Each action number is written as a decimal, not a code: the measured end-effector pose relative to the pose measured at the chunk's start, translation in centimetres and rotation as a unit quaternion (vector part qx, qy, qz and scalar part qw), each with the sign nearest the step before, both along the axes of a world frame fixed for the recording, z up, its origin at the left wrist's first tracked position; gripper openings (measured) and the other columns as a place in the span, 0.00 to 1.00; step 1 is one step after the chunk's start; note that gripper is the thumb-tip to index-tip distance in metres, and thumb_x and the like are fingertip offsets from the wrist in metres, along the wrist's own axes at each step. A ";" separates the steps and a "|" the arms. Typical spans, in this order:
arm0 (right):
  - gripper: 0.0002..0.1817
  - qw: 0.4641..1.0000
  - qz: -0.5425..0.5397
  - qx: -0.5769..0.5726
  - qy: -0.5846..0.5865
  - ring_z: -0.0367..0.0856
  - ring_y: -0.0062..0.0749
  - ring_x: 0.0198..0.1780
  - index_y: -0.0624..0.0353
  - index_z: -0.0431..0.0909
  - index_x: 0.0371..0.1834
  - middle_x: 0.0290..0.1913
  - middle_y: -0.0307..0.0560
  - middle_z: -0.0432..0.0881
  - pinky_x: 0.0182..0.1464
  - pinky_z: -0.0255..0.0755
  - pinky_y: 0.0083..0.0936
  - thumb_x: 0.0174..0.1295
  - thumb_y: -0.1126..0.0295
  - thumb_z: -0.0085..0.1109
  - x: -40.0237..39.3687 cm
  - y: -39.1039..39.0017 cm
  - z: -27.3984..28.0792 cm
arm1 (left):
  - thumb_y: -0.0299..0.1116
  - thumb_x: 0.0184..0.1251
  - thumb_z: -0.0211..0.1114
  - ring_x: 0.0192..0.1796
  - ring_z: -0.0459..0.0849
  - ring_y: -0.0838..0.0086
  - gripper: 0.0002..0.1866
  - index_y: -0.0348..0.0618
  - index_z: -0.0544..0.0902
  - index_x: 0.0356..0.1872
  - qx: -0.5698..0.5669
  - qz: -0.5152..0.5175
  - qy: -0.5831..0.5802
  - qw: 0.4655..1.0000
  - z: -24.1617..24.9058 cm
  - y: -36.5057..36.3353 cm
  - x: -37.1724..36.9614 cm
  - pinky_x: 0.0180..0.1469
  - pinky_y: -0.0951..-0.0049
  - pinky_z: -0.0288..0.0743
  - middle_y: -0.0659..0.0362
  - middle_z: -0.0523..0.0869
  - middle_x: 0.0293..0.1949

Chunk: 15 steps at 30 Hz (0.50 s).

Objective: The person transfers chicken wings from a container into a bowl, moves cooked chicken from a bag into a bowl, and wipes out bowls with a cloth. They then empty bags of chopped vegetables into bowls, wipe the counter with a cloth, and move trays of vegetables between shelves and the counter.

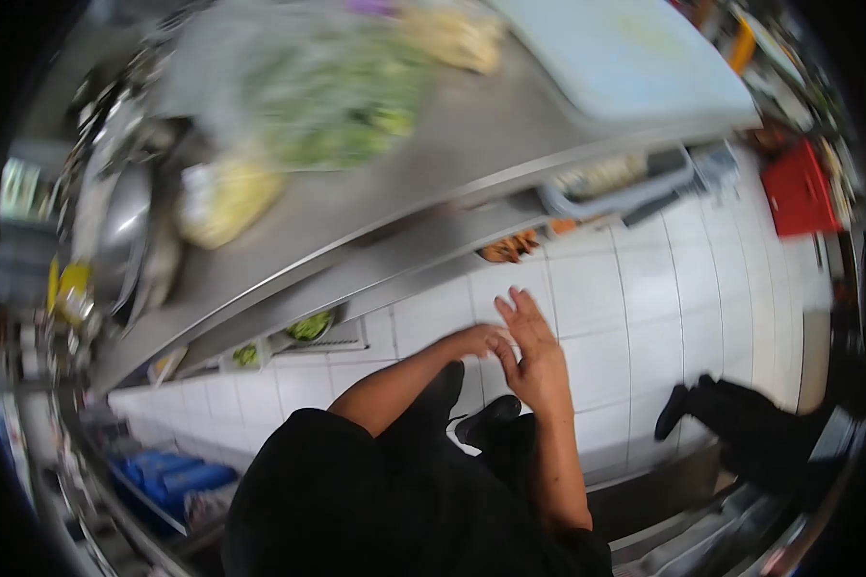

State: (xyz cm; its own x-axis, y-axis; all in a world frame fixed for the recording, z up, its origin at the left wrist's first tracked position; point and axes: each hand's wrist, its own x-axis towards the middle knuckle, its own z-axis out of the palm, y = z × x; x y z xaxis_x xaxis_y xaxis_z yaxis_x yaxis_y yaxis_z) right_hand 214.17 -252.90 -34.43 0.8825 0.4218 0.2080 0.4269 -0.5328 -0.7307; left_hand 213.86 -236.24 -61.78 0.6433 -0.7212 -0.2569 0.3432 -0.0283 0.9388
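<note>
1. The left grip (475, 340), mid-frame, is half curled at the right thumb; I cannot tell whether it has hold of anything.
2. The right grip (537, 361), just beside it, is loosely spread, nothing visible in it.
3. Nearest above them, orange pieces (513, 247) show below the edge of the desk (356, 213).
4. On the desk, blurred greens (342, 96) lie upper left, a blue board (635, 58) upper right.
</note>
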 end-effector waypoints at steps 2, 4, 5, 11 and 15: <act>0.26 0.997 0.048 -0.008 -0.067 0.61 0.55 0.70 0.54 0.72 0.63 0.69 0.56 0.65 0.68 0.59 0.43 0.59 0.67 0.62 1.7 2.7 6.0 | 0.41 0.63 0.65 0.52 0.79 0.68 0.26 0.47 0.76 0.62 0.211 0.029 0.179 0.961 16.5 -0.1 -3.8 0.51 0.70 0.73 0.52 0.83 0.48; 0.28 0.983 0.082 -0.065 -0.149 0.55 0.54 0.73 0.53 0.69 0.66 0.71 0.57 0.61 0.71 0.51 0.47 0.60 0.63 0.61 3.7 4.8 11.2 | 0.44 0.64 0.64 0.52 0.80 0.67 0.24 0.47 0.77 0.60 0.244 0.012 0.026 0.969 24.5 2.7 -5.7 0.52 0.69 0.73 0.51 0.84 0.48; 0.30 0.981 0.093 -0.080 -0.147 0.53 0.55 0.74 0.53 0.66 0.67 0.72 0.58 0.59 0.72 0.48 0.49 0.61 0.61 0.60 4.5 6.0 13.2 | 0.45 0.65 0.63 0.51 0.80 0.66 0.24 0.47 0.77 0.60 0.265 -0.002 -0.049 0.963 28.6 4.5 -6.6 0.52 0.68 0.73 0.51 0.84 0.48; 0.41 0.922 0.134 -0.340 -0.132 0.44 0.57 0.76 0.52 0.52 0.75 0.75 0.65 0.48 0.73 0.37 0.54 0.62 0.48 0.55 7.3 11.7 15.8 | 0.44 0.69 0.60 0.47 0.83 0.68 0.15 0.50 0.81 0.52 0.332 0.573 -0.229 0.714 49.8 16.2 -13.1 0.49 0.70 0.75 0.57 0.85 0.46; 0.40 0.910 0.145 -0.384 -0.058 0.44 0.57 0.76 0.52 0.53 0.75 0.75 0.65 0.48 0.73 0.41 0.54 0.62 0.51 0.56 7.6 13.6 17.9 | 0.46 0.66 0.62 0.60 0.73 0.53 0.26 0.41 0.74 0.60 0.566 0.667 -0.326 0.358 53.3 28.6 -16.5 0.62 0.59 0.66 0.45 0.76 0.56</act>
State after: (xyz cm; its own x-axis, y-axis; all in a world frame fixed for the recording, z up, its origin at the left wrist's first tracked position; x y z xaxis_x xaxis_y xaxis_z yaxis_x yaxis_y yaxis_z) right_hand 221.74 -239.31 -16.56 0.7015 0.6941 -0.1616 0.6819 -0.7196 -0.1306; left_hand 197.37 -207.65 -8.51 0.4098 0.6686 0.6205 0.4785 -0.7367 0.4778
